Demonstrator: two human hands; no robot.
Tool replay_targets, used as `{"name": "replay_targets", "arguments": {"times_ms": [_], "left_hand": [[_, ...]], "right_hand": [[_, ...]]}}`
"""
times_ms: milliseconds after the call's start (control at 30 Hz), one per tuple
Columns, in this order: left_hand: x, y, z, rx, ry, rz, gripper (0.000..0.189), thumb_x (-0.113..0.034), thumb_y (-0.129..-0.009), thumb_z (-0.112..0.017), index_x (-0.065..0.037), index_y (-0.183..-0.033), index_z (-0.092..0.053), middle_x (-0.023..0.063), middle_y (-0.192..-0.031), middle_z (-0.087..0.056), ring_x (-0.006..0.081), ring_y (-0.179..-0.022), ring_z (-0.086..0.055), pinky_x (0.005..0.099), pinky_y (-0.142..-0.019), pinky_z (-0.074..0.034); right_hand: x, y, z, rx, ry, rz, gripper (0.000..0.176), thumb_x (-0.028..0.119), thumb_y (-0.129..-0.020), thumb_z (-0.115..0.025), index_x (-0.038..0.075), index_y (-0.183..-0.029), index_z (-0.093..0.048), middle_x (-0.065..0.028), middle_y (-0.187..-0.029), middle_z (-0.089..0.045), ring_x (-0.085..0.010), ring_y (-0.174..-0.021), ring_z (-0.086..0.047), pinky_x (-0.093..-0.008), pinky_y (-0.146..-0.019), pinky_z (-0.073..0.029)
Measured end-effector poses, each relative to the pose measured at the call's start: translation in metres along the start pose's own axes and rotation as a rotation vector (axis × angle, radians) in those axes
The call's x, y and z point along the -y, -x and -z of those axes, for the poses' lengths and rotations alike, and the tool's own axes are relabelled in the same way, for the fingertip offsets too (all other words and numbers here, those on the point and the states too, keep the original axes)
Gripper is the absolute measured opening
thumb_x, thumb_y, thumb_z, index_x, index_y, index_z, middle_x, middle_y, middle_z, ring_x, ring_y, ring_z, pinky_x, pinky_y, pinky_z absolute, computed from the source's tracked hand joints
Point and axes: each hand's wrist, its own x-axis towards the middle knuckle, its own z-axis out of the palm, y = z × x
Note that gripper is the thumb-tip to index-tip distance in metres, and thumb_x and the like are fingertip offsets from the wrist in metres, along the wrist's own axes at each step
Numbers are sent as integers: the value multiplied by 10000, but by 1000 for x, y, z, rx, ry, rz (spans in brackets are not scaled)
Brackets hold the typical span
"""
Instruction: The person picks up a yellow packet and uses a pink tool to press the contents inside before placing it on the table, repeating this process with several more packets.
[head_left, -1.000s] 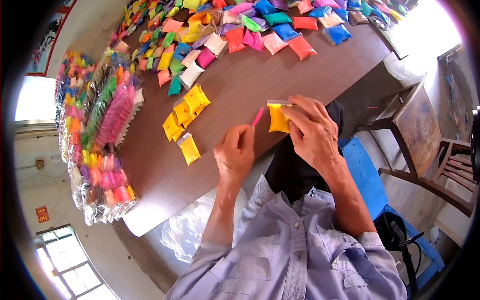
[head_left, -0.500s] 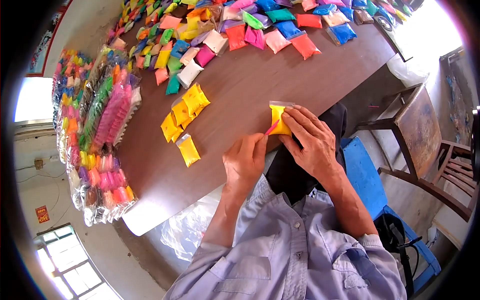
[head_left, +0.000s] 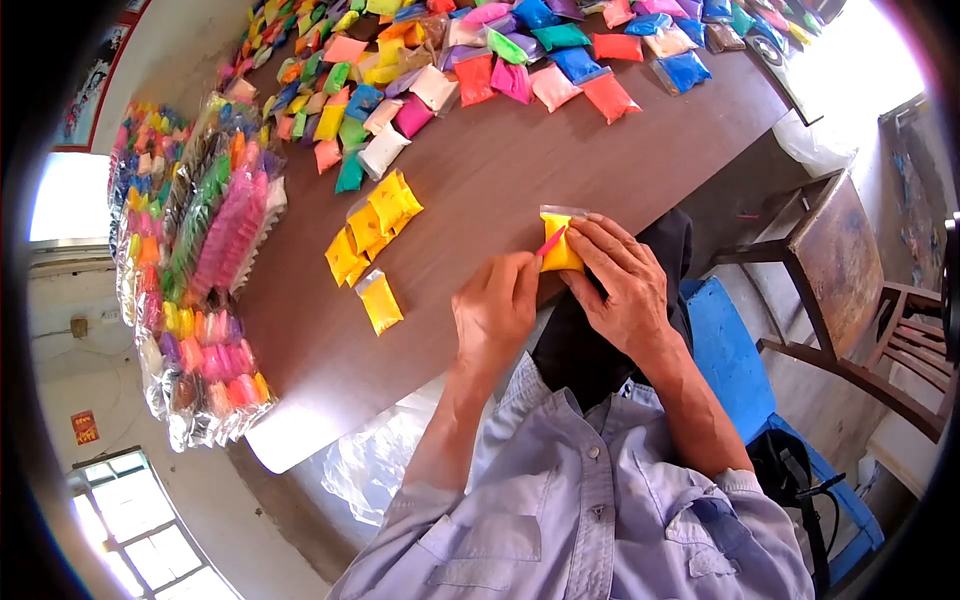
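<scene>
My left hand [head_left: 497, 300] is closed round a thin pink tool [head_left: 551, 241], whose tip lies on a yellow packet [head_left: 560, 256] near the table's front edge. On that packet's right side rests my right hand [head_left: 618, 275], its fingers pressed together and holding it against the brown table [head_left: 480, 190]. The packet has a clear strip along its top. To the left lies a single yellow packet [head_left: 379, 302] with a clear end. Just behind it, several more yellow packets [head_left: 367, 226] overlap in a slanting row.
Many colourful packets [head_left: 475, 78] cover the back of the table. Clear bags of coloured packets [head_left: 215, 240] are stacked at the left. A wooden chair [head_left: 835, 262] and a blue stool [head_left: 728, 345] stand at the right. Clear plastic [head_left: 372, 455] hangs below the front edge.
My left hand has shifted slightly right and up, and the pink tool's tip has moved further over the yellow packet. My right hand has barely moved.
</scene>
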Motion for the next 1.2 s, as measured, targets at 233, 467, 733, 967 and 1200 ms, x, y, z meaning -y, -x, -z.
{"name": "replay_targets", "arguments": {"times_ms": [233, 467, 733, 967, 1200], "left_hand": [[14, -34, -10, -60, -62, 31, 88, -119, -965, -750, -57, -950, -688, 136, -837, -721, 352, -711, -712, 423, -623, -570], [14, -2, 23, -76, 30, 286, 85, -90, -955, -757, -11, -955, -728, 132, -787, -720, 209, -657, -699, 332, -617, -542], [5, 15, 24, -94, 44, 356, 119, -124, -964, -776, -12, -959, -737, 109, -783, -725, 167, -657, -684, 303, -614, -538], [-7, 11, 25, -96, 54, 323, 115, -129, -965, -781, -19, -963, -746, 108, -792, -733, 159, -652, -684, 292, -611, -536], [-51, -1, 12, -57, 142, 106, 89, -88, -935, -798, -40, -964, -728, 118, -781, -708, 246, -615, -694, 348, -571, -541]], "right_hand": [[2, -4, 6, 31, -41, -5, 414, 121, -816, -863, 61, -1204, -732, -99, -1278, -723, -314, -1225, -684, -386, -901, -557], [0, -5, 20, -46, -550, -405, 371, 102, -932, -787, -4, -1281, -718, -106, -1272, -733, -156, -1024, -723, -277, -804, -577], [2, -5, 25, -20, -1214, -678, 495, 327, -1133, -529, -24, -1481, -559, -138, -1278, -728, -201, -1118, -747, -245, -711, -610], [8, 1, 26, -7, -1319, -715, 457, 279, -1110, -587, -2, -1470, -569, -136, -1306, -716, -195, -1116, -744, -239, -731, -620], [17, 10, 20, -43, -924, -695, 345, 78, -1026, -703, -7, -1353, -637, -47, -1096, -719, -89, -904, -685, -203, -728, -564]]}}
